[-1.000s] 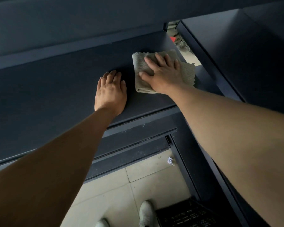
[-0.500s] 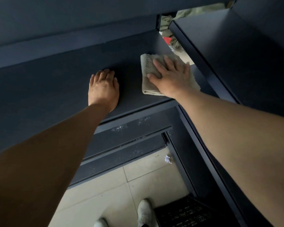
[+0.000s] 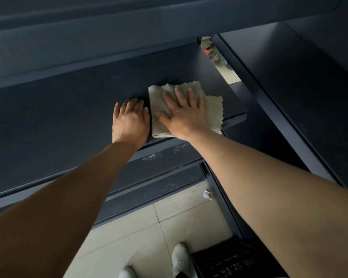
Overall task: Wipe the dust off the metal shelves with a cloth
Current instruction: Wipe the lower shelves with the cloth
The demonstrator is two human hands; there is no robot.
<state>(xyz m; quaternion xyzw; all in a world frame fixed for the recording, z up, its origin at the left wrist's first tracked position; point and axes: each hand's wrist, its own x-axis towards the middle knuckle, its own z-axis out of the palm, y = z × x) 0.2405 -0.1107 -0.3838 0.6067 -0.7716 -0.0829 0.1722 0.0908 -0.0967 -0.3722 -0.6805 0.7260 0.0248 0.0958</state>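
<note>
Cloth (image 3: 214, 113) now beside L hand (image 3: 130, 121)

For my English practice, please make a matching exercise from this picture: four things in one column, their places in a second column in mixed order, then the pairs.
1 cloth
2 left hand
3 paper scrap
4 black crate

a lying alone on a pale floor tile
b at the bottom edge, beside a white shoe
c flat on the bare shelf
d under the right hand

Pairs: 1-d, 2-c, 3-a, 4-b
</note>
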